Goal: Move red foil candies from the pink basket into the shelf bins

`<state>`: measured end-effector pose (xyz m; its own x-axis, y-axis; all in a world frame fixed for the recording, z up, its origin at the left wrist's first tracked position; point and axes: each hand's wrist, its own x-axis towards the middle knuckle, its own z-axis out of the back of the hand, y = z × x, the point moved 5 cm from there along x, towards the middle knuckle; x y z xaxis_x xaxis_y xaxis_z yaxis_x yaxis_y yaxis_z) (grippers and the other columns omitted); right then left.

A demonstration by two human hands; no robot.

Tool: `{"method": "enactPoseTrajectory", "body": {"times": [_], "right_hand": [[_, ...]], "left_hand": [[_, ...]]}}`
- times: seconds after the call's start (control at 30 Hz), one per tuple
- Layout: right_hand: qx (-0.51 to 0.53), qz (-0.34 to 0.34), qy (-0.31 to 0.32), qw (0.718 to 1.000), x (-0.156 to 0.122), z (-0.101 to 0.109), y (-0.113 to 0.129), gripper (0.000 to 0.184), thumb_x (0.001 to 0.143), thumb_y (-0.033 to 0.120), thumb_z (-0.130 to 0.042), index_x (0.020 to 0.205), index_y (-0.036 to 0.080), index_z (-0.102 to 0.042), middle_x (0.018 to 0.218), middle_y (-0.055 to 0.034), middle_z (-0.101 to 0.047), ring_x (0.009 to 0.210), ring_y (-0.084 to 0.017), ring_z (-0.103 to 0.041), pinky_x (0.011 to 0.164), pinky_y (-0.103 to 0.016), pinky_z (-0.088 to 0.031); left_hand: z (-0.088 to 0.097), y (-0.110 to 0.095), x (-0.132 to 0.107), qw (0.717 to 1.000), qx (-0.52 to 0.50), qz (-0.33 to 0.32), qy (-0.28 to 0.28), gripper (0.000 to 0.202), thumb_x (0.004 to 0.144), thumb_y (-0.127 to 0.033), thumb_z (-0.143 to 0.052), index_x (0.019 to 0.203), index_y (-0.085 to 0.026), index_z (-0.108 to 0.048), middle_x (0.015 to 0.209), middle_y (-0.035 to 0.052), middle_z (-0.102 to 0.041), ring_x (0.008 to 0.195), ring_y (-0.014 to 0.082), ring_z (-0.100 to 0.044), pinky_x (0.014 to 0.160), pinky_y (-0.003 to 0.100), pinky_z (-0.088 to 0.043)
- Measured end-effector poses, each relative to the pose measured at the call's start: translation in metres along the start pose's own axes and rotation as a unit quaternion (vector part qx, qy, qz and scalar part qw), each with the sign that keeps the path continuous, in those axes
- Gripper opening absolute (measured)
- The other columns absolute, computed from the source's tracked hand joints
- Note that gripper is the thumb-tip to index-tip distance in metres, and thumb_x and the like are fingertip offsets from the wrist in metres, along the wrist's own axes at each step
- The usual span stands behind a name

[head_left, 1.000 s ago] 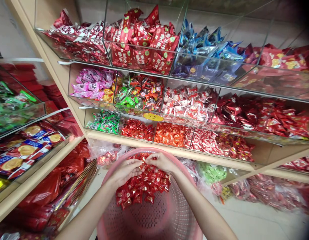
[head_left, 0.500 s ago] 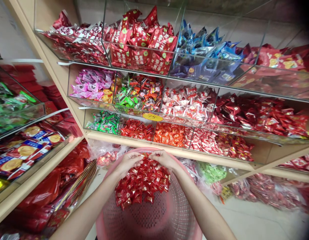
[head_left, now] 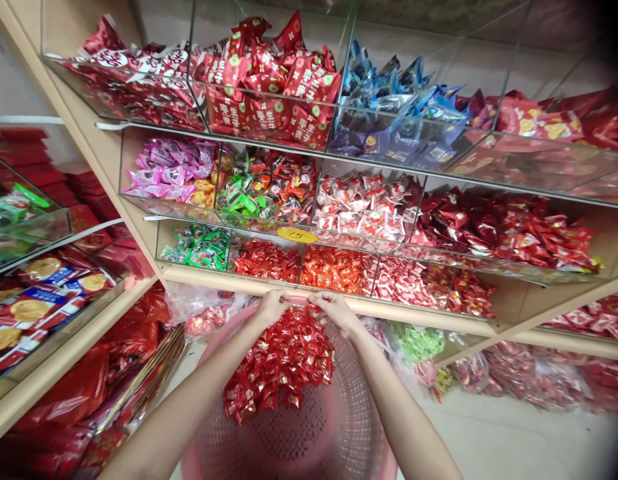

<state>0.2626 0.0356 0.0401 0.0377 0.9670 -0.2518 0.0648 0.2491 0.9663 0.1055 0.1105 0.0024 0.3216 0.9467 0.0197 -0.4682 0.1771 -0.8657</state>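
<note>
Nearest, at 6 o'clock in the view, stands a pink basket with perforated walls, the person's forearms reaching over it from 7 and 5 o'clock. Inside it, toward its own 12 o'clock, lies a thick clump of red-wrapped candies; the basket's floor shows bare on the near side. At the far edge of that clump the two hands are apart from each other, with a narrow gap between them: the left hand at the clump's 11 o'clock, fingers curled in, and the right hand at its 1 o'clock, fingers bent toward the left. Whether either one is pinched on something cannot be told. Around the basket, red packages lie at 8 o'clock of the view and a green bag at 4 o'clock. Behind the basket rises a wooden shelf with clear bins. Its lowest row holds orange sweets just below centre, with green sweets toward 9 o'clock; above them, a yellow price tag reads 15. Farther up are purple sweets at 10 o'clock, large red packets near 12, and blue packets between 1 and 2.
</note>
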Motion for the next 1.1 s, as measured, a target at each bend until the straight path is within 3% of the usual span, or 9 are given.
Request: {"method": "enactPoseTrajectory", "body": {"times": [0.13, 0.23, 0.3, 0.4, 0.43, 0.5, 0.73, 0.93, 1.1], "right_hand": [[0.009, -0.006, -0.001, 1.000, 0.000, 0.002, -0.003, 0.027, 0.063, 0.038, -0.071, 0.074, 0.015, -0.061, 0.068, 0.0021, -0.059, 0.049, -0.007, -0.055, 0.034, -0.013, -0.037], [0.019, -0.001, -0.007, 1.000, 0.000, 0.004, -0.004, 0.025, 0.065, 0.037, -0.070, 0.073, 0.015, -0.061, 0.065, 0.0023, -0.058, 0.050, -0.007, -0.056, 0.035, -0.012, -0.037], [0.027, -0.001, -0.011, 1.000, 0.000, 0.005, -0.003, 0.023, 0.065, 0.035, -0.070, 0.073, 0.015, -0.061, 0.065, 0.0023, -0.059, 0.050, -0.007, -0.056, 0.036, -0.012, -0.039], [0.036, -0.006, -0.013, 0.999, -0.001, 0.004, -0.002, 0.020, 0.066, 0.032, -0.070, 0.073, 0.015, -0.062, 0.067, 0.0025, -0.059, 0.050, -0.006, -0.056, 0.037, -0.012, -0.040], [0.037, -0.007, -0.012, 0.999, -0.001, 0.003, -0.002, 0.020, 0.066, 0.032, -0.070, 0.073, 0.015, -0.062, 0.067, 0.0028, -0.059, 0.050, -0.006, -0.056, 0.037, -0.012, -0.040], [0.037, -0.008, -0.010, 0.999, -0.002, 0.002, -0.001, 0.020, 0.066, 0.032, -0.070, 0.073, 0.015, -0.062, 0.064, 0.0034, -0.057, 0.049, -0.006, -0.056, 0.037, -0.012, -0.041], [0.037, -0.012, -0.012, 0.999, -0.004, -0.001, 0.004, 0.022, 0.064, 0.033, -0.072, 0.072, 0.016, -0.062, 0.067, 0.0025, -0.059, 0.051, -0.006, -0.057, 0.037, -0.011, -0.041], [0.043, -0.002, -0.009, 0.999, -0.007, -0.001, 0.006, 0.025, 0.062, 0.036, -0.072, 0.071, 0.016, -0.061, 0.066, 0.0021, -0.060, 0.051, -0.006, -0.056, 0.037, -0.012, -0.041], [0.044, 0.003, -0.006, 0.999, -0.007, -0.001, 0.007, 0.023, 0.064, 0.035, -0.071, 0.073, 0.016, -0.062, 0.069, 0.0003, -0.062, 0.052, -0.007, -0.056, 0.038, -0.013, -0.041]], "left_hand": [[0.024, -0.021, -0.008, 0.996, 0.061, -0.053, -0.049, 0.009, 0.071, -0.024, -0.057, 0.075, -0.017, -0.063, 0.078, 0.0013, -0.063, 0.073, 0.0134, -0.057, 0.068, 0.024, -0.042], [0.033, -0.040, -0.039, 0.979, 0.131, -0.120, -0.102, 0.015, 0.080, -0.025, -0.047, 0.081, -0.018, -0.061, 0.086, 0.0026, -0.061, 0.077, 0.0132, -0.056, 0.072, 0.024, -0.041], [0.015, -0.043, -0.069, 0.971, 0.179, -0.156, -0.014, 0.019, 0.082, -0.022, -0.042, 0.076, -0.019, -0.060, 0.080, 0.0012, -0.059, 0.075, 0.0126, -0.055, 0.071, 0.024, -0.040], [-0.027, -0.029, -0.118, 0.930, 0.261, -0.175, 0.191, 0.010, 0.078, -0.024, -0.051, 0.077, -0.020, -0.059, 0.084, 0.0008, -0.059, 0.077, 0.0140, -0.056, 0.069, 0.024, -0.041], [-0.037, -0.023, -0.132, 0.911, 0.293, -0.174, 0.232, 0.009, 0.076, -0.026, -0.055, 0.081, -0.020, -0.059, 0.091, 0.0019, -0.059, 0.081, 0.0155, -0.056, 0.070, 0.025, -0.041], [-0.050, -0.014, -0.149, 0.884, 0.346, -0.176, 0.260, 0.022, 0.072, -0.027, -0.061, 0.092, -0.020, -0.058, 0.105, 0.0048, -0.055, 0.095, 0.0200, -0.054, 0.076, 0.028, -0.041], [-0.064, -0.021, -0.159, 0.839, 0.387, -0.249, 0.291, 0.024, 0.076, -0.022, -0.055, 0.099, -0.021, -0.056, 0.112, 0.0057, -0.052, 0.107, 0.0211, -0.046, 0.090, 0.033, -0.036], [-0.084, -0.005, -0.165, 0.835, 0.385, -0.259, 0.297, 0.024, 0.075, -0.015, -0.050, 0.098, -0.017, -0.058, 0.121, 0.0088, -0.049, 0.115, 0.0229, -0.042, 0.096, 0.037, -0.032], [-0.083, -0.005, -0.167, 0.839, 0.380, -0.239, 0.308, 0.030, 0.071, -0.017, -0.056, 0.101, -0.018, -0.056, 0.123, 0.0091, -0.048, 0.115, 0.0242, -0.042, 0.096, 0.038, -0.032]]}}
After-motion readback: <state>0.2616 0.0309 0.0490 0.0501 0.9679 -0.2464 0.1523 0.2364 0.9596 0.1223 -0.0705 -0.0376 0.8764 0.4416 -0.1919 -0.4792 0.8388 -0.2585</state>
